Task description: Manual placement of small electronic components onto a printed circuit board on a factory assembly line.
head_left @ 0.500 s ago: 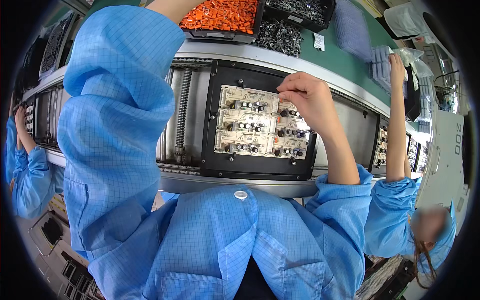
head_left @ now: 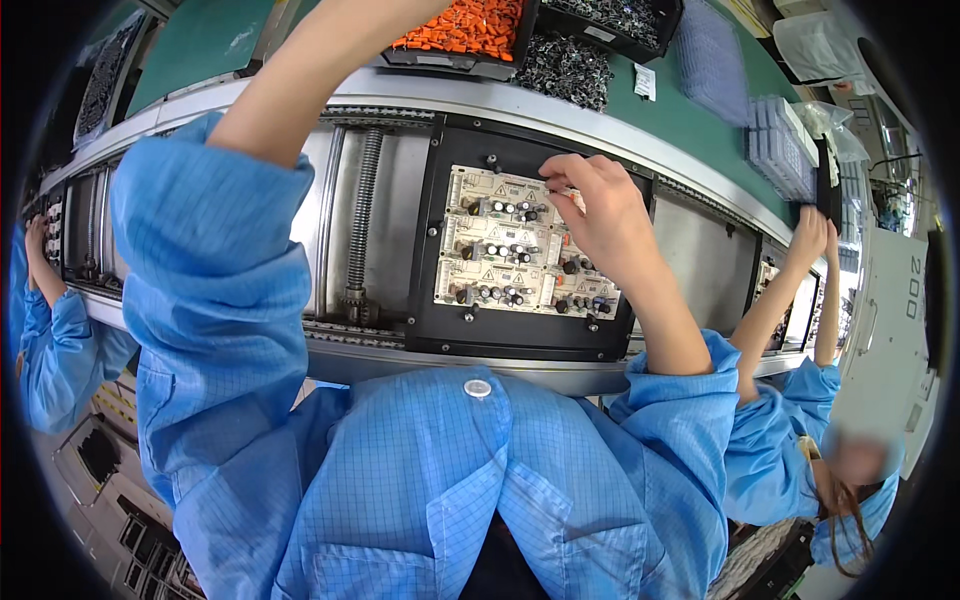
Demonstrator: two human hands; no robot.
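Note:
A pale circuit board panel (head_left: 548, 240) with rows of capacitors lies in a black carrier frame (head_left: 425, 300) in front of me. Over its upper right part is my right hand (head_left: 605, 220), its thumb and fingers pinched together near the top edge; anything between the fingertips is too small to make out. My left forearm (head_left: 300, 75) stretches up past the picture's top edge beside a black bin (head_left: 500, 70) of small orange parts (head_left: 470, 28). The left hand itself is cut off by that edge.
Dark small components (head_left: 565, 72) lie in a heap beside the orange bin, with another black bin (head_left: 600, 35) behind. Clear plastic trays (head_left: 712, 65) stand farther right. Metal conveyor rails (head_left: 690, 195) run across. A co-worker's hands (head_left: 815, 235) are over boards on the right; another person's arm (head_left: 45, 265) shows at far left.
My left sleeve has shifted left and down, baring more forearm. My right hand has moved slightly left over the panel. The right-hand co-worker's hand has come down from the trays to the line.

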